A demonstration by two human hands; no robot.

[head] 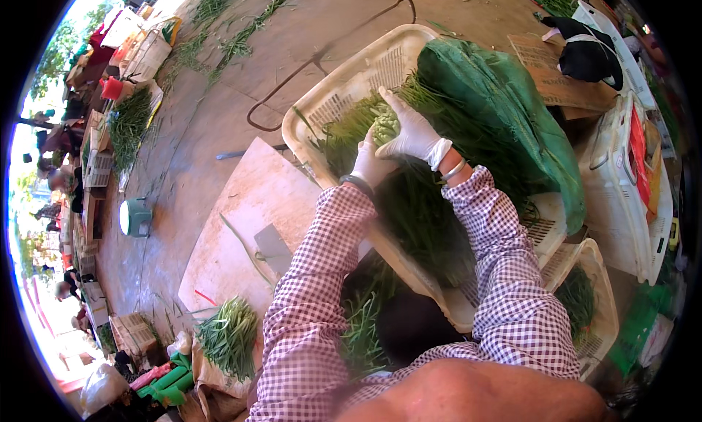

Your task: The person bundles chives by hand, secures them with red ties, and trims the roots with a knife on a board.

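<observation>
My gloved left hand point(374, 163) and gloved right hand point(412, 130) close around a bunch of green stalks point(386, 124), its pale cut ends facing up. Both hands are over a large cream plastic crate point(312, 101). Long leafy greens point(433, 224), which look like garlic chives, fill much of this crate. A green woven cloth or sack point(493, 104) covers its right side. The lower part of the held bunch is hidden behind my hands and forearms.
A pale board point(236, 219) left of the crate bears a grey metal plate point(274, 248) and loose leaves. A tied bundle of greens point(229, 334) lies near its lower edge. Right are white crates point(614, 202) and cardboard point(548, 76). A bent metal rod point(285, 87) and green stool point(137, 217) are on the floor.
</observation>
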